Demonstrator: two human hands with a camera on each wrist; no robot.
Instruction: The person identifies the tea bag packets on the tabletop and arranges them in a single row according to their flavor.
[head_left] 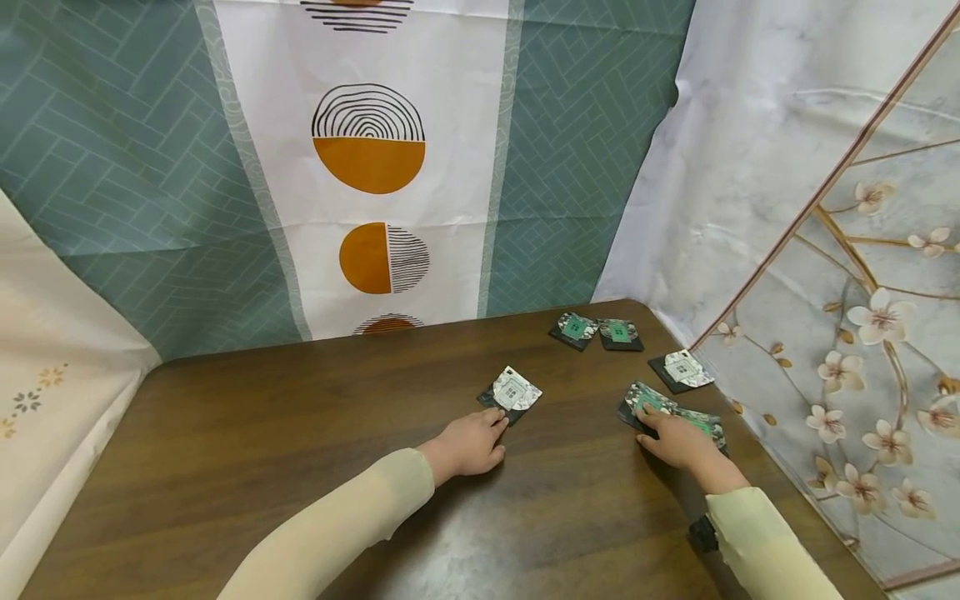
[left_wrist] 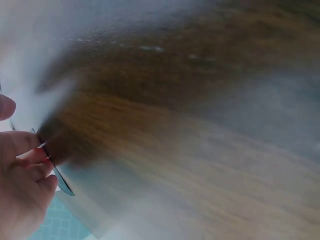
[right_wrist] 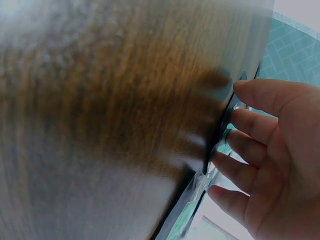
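Observation:
On the brown table, my left hand [head_left: 467,443] touches the near edge of a small flat square packet [head_left: 516,387] with a white printed face and a dark end. The left wrist view shows these fingers bent at the packet's thin edge [left_wrist: 64,186], the thumb apart from it. At the right, my right hand [head_left: 678,440] rests its fingertips on green-and-dark packets lying side by side, one farther left [head_left: 637,395] and one partly under the hand [head_left: 708,423]. From the right wrist, the spread fingers [right_wrist: 250,125] touch a shiny packet [right_wrist: 185,212] without wrapping round it.
Two green packets lie near the far right corner, one left [head_left: 575,328] and one right [head_left: 619,333]. Another white packet [head_left: 681,369] lies by the table's right edge. Patterned cloth [head_left: 577,167] hangs behind the table [head_left: 262,433], and flowered cloth [head_left: 840,333] borders its right side.

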